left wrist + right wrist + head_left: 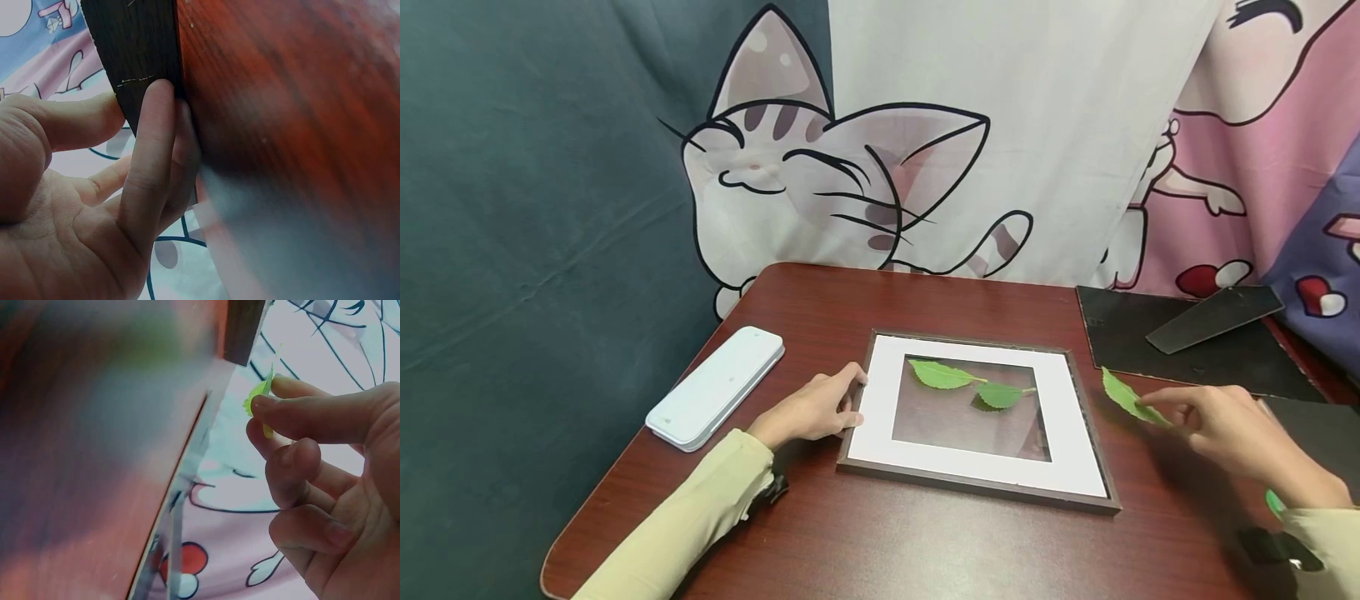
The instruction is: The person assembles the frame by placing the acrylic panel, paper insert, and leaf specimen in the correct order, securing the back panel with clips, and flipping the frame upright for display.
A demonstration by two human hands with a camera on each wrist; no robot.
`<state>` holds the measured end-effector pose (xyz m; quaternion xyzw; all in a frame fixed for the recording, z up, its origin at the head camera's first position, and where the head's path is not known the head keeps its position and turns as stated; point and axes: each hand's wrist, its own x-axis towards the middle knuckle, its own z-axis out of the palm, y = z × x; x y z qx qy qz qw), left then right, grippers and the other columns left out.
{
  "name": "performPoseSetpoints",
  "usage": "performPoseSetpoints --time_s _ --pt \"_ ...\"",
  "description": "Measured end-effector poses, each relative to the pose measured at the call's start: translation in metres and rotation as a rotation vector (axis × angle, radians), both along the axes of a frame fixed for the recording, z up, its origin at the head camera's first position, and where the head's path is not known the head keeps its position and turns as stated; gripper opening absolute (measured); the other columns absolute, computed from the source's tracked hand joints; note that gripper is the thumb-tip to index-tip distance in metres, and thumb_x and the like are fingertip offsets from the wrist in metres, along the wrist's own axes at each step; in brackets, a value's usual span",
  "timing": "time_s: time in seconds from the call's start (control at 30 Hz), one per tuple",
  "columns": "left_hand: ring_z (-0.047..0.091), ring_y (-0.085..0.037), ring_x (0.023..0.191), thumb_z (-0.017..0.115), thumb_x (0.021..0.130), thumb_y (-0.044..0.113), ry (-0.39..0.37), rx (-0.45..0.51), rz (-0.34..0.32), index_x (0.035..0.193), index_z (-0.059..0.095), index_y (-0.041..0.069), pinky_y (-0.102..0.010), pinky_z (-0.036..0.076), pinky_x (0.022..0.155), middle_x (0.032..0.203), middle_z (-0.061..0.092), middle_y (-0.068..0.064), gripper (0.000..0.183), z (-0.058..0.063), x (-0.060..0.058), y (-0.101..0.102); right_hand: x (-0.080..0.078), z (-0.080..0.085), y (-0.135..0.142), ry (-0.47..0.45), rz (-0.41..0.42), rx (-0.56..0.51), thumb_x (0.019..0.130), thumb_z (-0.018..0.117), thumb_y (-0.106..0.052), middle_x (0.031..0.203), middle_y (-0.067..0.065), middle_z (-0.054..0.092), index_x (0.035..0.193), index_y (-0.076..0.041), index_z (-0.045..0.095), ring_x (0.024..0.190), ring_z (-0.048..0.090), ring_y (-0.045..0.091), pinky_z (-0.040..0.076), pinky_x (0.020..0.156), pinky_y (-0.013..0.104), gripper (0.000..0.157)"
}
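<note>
Printed cloth backdrop w/ cartoon cat (880,158) along far side. Glossy red-brown wood-look tabletop (940,550) in front of it.

Mid tabletop: dark-brown rectangular picture frame (977,489), flat, face up, wide white mat (970,467) round a clear pane (955,429). Far R: flat black backing board (1120,325) w/ dark tapered strut (1216,320) on it. Far L of frame, well apart: pale oblong rounded case (718,383), slanting near-L to far-R.

L hand (816,408): at frame's L edge, thumb & fingers gripping it. R hand (1232,429): off frame's R side, thumb & index pinching a slim bright-green serrated leaf (1123,393) nr its near-R end; other fingers curled.

Pinched leaf: held above tabletop, just R of frame, not over it. Long axis near-R to far-L, tip far-L, i.e. twd frame's R side. Pane lies L of R hand; L hand across on opp. side, so R is nearer the leaf.

Over pane, far part: larger green leaf (942,375) on L, smaller darker-green leaf (996,396) to its R; both stems point R.
</note>
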<state>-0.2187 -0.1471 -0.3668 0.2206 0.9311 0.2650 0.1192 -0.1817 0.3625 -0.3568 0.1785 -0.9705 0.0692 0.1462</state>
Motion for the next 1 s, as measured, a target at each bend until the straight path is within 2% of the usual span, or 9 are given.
performPoseSetpoints --time_s 0.2,0.4,0.57,0.6,0.7,0.8,0.83,1.0 --pt "0.049 -0.008 0.060 0.071 0.091 0.010 -0.002 -0.004 0.006 0.128 0.048 0.010 -0.023 0.040 0.059 0.074 0.055 0.000 0.043 0.000 0.000 0.000 -0.002 0.003 -0.011 0.003 0.081 -0.018 0.064 0.061 0.015 0.067 -0.019 0.046 0.097 -0.023 0.078 0.060 0.033 -0.009 0.030 0.053 0.019 0.053" --pt "0.050 -0.008 0.059 0.071 0.091 0.010 0.000 -0.004 0.007 0.127 0.048 0.010 -0.023 0.040 0.059 0.074 0.055 0.000 0.042 0.001 0.000 0.001 -0.003 0.006 -0.020 -0.057 0.085 -0.026 0.061 0.059 0.018 0.070 -0.016 0.052 0.099 -0.023 0.078 0.062 0.037 -0.008 0.031 0.053 0.019 0.059" --pt "0.050 -0.007 0.060 0.070 0.091 0.010 -0.005 0.004 0.002 0.126 0.048 0.010 -0.024 0.041 0.059 0.074 0.055 0.000 0.042 0.000 -0.001 0.001 -0.004 0.007 -0.031 -0.043 0.124 -0.037 0.060 0.064 0.018 0.069 -0.019 0.052 0.097 -0.025 0.078 0.063 0.039 -0.009 0.033 0.053 0.019 0.059" --pt "0.049 -0.007 0.060 0.070 0.092 0.012 0.015 0.012 -0.019 0.127 0.047 0.010 -0.024 0.040 0.059 0.074 0.055 0.001 0.041 -0.005 -0.003 -0.001 -0.005 0.007 -0.033 -0.040 0.134 -0.039 0.060 0.065 0.018 0.069 -0.020 0.051 0.097 -0.025 0.078 0.062 0.039 -0.009 0.034 0.053 0.019 0.058" --pt "0.049 -0.006 0.059 0.070 0.091 0.012 0.020 0.015 -0.021 0.126 0.047 0.010 -0.024 0.040 0.059 0.073 0.054 0.002 0.042 -0.005 -0.002 -0.002 -0.006 0.008 -0.040 -0.046 0.161 -0.048 0.061 0.069 0.017 0.068 -0.020 0.051 0.096 -0.024 0.078 0.062 0.039 -0.009 0.034 0.053 0.019 0.055" --pt "0.049 -0.006 0.060 0.070 0.091 0.012 0.018 0.010 -0.014 0.127 0.047 0.010 -0.024 0.040 0.059 0.074 0.054 0.002 0.042 -0.005 -0.003 -0.002 -0.008 0.009 -0.047 -0.047 0.194 -0.059 0.062 0.073 0.015 0.068 -0.020 0.051 0.097 -0.023 0.078 0.062 0.040 -0.009 0.035 0.053 0.018 0.052" --pt "0.050 -0.007 0.060 0.070 0.090 0.010 -0.003 0.002 0.008 0.126 0.048 0.010 -0.024 0.041 0.059 0.074 0.055 0.001 0.042 -0.001 -0.001 0.000 -0.008 0.008 -0.049 -0.047 0.205 -0.064 0.062 0.074 0.014 0.068 -0.020 0.051 0.098 -0.022 0.078 0.062 0.040 -0.009 0.035 0.053 0.018 0.051" --pt "0.050 -0.008 0.061 0.070 0.091 0.009 0.001 -0.008 0.011 0.127 0.048 0.011 -0.023 0.040 0.060 0.074 0.055 0.000 0.043 -0.002 -0.002 -0.001 -0.009 0.006 -0.060 -0.053 0.250 -0.088 0.065 0.080 0.010 0.068 -0.021 0.052 0.100 -0.022 0.078 0.062 0.040 -0.009 0.035 0.053 0.017 0.047"
